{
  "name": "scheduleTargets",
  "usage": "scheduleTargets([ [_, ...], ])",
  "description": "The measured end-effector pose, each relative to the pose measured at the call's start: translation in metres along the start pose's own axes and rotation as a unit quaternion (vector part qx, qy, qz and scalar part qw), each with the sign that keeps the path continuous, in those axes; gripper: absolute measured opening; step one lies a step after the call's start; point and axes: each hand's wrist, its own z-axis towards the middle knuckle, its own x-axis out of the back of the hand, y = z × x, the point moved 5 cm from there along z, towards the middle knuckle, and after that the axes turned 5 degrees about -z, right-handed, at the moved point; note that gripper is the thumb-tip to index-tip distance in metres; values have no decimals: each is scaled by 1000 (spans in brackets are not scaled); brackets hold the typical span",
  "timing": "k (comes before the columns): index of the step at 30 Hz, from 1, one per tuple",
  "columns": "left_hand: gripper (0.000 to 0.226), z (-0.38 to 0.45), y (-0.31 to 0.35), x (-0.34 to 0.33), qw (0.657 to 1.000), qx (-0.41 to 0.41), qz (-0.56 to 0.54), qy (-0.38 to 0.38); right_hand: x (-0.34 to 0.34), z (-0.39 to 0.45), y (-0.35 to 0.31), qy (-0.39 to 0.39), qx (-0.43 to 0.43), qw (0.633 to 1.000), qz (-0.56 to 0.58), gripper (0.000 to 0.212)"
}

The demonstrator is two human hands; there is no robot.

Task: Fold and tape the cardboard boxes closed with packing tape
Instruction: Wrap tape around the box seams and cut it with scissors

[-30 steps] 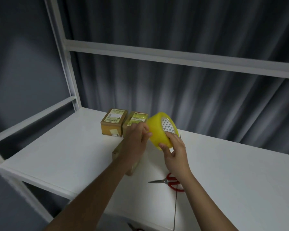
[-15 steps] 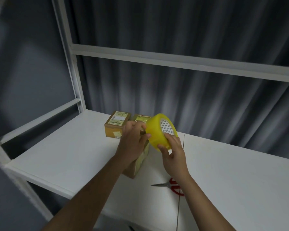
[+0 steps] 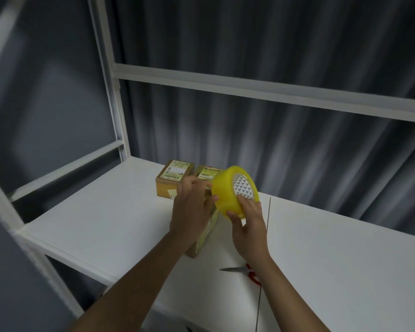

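Right hand (image 3: 249, 226) gripping yellow tape roll (image 3: 228, 192) above desk (image 3: 106, 219); left hand (image 3: 192, 209) pinching roll's edge at 9 o'clock, covering cardboard box (image 3: 203, 238); scissors (image 3: 243, 271) at 6 o'clock.

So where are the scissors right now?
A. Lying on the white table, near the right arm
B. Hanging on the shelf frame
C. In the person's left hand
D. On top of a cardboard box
A: the scissors lie flat on the white table beside the right forearm, while both hands are busy with the yellow tape roll.
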Motion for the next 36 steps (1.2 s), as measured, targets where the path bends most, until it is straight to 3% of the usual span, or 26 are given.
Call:
scheduleTargets([
  [8,24,2,-11,-5,995,35,-33,-89,-1,1,-1,-10,45,998,-38,46],
  [11,20,1,-8,-4,998,9,-18,-62,-2,1,0,-8,28,999,-22,45],
  [15,37,6,-2,5,1000,13,-23,-7,-3,2,0,9,8,1000,7,44],
  [18,31,6,0,7,1000,-21,0,10,-4,2,-3,17,4,1000,10,46],
  [21,27,5,0,9,999,-2,-35,28,-6,3,-3,21,5,1000,6,45],
  [28,22,21,-12,11,996,21,-83,-12,-3,2,-2,19,10,1000,14,45],
  [36,21,21,-4,15,998,-51,-12,-35,1,7,1,-24,37,998,-35,43],
])
